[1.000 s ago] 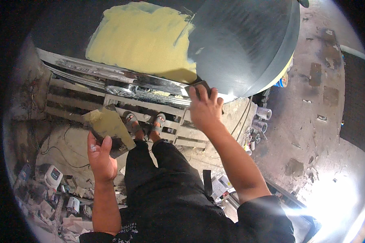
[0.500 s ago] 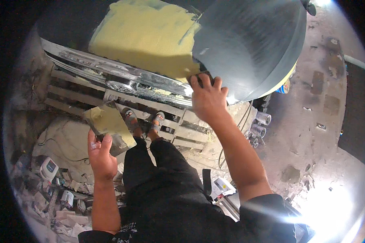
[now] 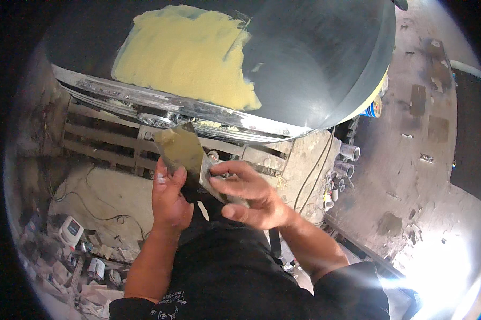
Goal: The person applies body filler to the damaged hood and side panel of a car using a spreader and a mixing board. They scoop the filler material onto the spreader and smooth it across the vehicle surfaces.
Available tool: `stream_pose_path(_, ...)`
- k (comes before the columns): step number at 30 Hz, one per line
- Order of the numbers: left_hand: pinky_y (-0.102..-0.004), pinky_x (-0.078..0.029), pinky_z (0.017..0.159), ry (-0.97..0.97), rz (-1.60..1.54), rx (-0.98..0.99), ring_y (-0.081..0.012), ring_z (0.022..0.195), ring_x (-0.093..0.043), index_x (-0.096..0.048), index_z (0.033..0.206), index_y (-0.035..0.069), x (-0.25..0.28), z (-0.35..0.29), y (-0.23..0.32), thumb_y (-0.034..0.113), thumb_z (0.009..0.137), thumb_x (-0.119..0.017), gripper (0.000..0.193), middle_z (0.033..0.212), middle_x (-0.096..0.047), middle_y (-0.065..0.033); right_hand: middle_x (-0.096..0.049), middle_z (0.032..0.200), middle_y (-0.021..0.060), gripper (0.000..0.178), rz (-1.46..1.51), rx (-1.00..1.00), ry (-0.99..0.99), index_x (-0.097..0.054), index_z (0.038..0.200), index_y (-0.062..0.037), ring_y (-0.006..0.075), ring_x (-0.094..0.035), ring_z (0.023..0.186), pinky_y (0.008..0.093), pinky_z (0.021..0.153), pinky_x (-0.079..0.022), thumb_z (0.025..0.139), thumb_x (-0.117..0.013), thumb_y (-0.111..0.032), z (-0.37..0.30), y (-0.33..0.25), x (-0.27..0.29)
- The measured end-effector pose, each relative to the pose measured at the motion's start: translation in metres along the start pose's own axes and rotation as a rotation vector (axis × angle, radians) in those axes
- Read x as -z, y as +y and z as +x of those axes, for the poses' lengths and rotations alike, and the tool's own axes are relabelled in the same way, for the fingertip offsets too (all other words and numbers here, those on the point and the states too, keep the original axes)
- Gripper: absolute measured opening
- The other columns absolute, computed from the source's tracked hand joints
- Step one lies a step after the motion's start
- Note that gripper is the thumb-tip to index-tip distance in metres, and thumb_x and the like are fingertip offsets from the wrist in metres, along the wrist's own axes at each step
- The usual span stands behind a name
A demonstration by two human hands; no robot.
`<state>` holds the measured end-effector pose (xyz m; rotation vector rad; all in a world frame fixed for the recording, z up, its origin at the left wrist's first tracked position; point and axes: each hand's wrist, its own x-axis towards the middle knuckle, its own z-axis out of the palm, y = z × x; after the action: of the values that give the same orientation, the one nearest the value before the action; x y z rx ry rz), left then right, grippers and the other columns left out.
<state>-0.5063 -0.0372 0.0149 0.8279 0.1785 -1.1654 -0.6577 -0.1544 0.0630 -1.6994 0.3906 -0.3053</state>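
Observation:
My left hand (image 3: pixel 171 205) grips a flat plate smeared with yellow putty (image 3: pixel 179 146), thumb on top near its lower edge. Close on its right, my right hand (image 3: pixel 251 197) holds a thin grey putty spreader (image 3: pixel 204 173) against the plate's right edge, fingers over its far side. Both hands are in front of my body, short of a dark car panel (image 3: pixel 304 64). On that panel lies a broad patch of yellow body filler (image 3: pixel 184 58), reaching down to its near edge. The spreader's lower part is partly hidden by my fingers.
Under the panel's pale, stained edge (image 3: pixel 198 109) lies a slatted wooden pallet (image 3: pixel 99 130). Several cans (image 3: pixel 349 153) stand at the right beside a cable. Scraps and paper litter (image 3: pixel 94 293) cover the lower left near a white device (image 3: pixel 71 230). A bright light glares at the lower right.
My right hand has left the panel's near edge and come down to the plate with the spreader. My left hand has lifted the plate rightward and up, and the filler's lower right corner is uncovered.

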Motion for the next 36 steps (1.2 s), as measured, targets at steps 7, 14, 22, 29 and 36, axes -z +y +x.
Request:
stream_pose_path(7, -0.0377, -0.042, 0.097, -0.084, 0.029, 0.035, -0.0221, 0.112, -0.053, -0.041, 0.132, 0.005, 0.015, 0.005, 0.008, 0.002, 0.089, -0.050, 0.044, 0.123, -0.054, -0.0096, -0.052, 0.123, 0.0111, 0.047, -0.620, 0.013, -0.100, -0.061, 0.118, -0.0137, 0.0371, -0.043, 0.114, 0.0488, 0.094, -0.040, 0.072, -0.072, -0.014, -0.011, 0.037, 0.013)
stream_pose_path(14, -0.0374, -0.041, 0.099, 0.004, 0.038, 0.007, -0.0202, 0.113, -0.051, -0.038, 0.133, 0.006, 0.023, 0.007, 0.028, -0.001, 0.088, -0.050, 0.047, 0.123, -0.052, -0.0072, -0.042, 0.132, 0.0043, 0.049, -1.441, -0.192, 0.276, -0.043, 0.130, -0.0199, 0.0364, -0.042, 0.111, 0.0535, 0.085, -0.043, 0.083, -0.055, -0.021, 0.085, 0.056, 0.089)
stream_pose_path(22, -0.0376, -0.039, 0.101, 0.059, 0.058, -0.010, -0.0207, 0.115, -0.050, -0.036, 0.134, 0.005, 0.047, 0.004, 0.027, -0.002, 0.088, -0.050, 0.048, 0.125, -0.050, -0.0098, -0.046, 0.127, 0.0061, 0.046, -1.583, -0.053, 0.105, -0.050, 0.125, -0.0169, 0.0364, -0.044, 0.108, 0.0526, 0.081, -0.043, 0.079, -0.055, -0.018, 0.146, 0.057, 0.102)
stream_pose_path(29, -0.0386, -0.040, 0.100, 0.005, 0.092, -0.012, -0.0212, 0.116, -0.050, -0.036, 0.134, 0.006, 0.052, 0.009, 0.027, 0.002, 0.089, -0.050, 0.047, 0.127, -0.050, -0.0080, -0.048, 0.123, 0.0068, 0.050, -1.579, -0.182, -0.061, -0.049, 0.127, -0.0152, 0.0362, -0.044, 0.108, 0.0490, 0.076, -0.043, 0.077, -0.057, -0.016, 0.103, 0.057, 0.088)
stream_pose_path(36, -0.0385, -0.043, 0.097, 0.036, 0.101, -0.022, -0.0239, 0.112, -0.054, -0.038, 0.131, 0.004, 0.036, 0.007, 0.027, 0.004, 0.090, -0.051, 0.043, 0.123, -0.054, -0.0148, -0.043, 0.128, 0.0044, 0.046, -1.581, -0.301, -0.009, -0.049, 0.126, -0.0174, 0.0384, -0.040, 0.112, 0.0509, 0.083, -0.040, 0.080, -0.058, -0.019, 0.039, 0.080, 0.077)
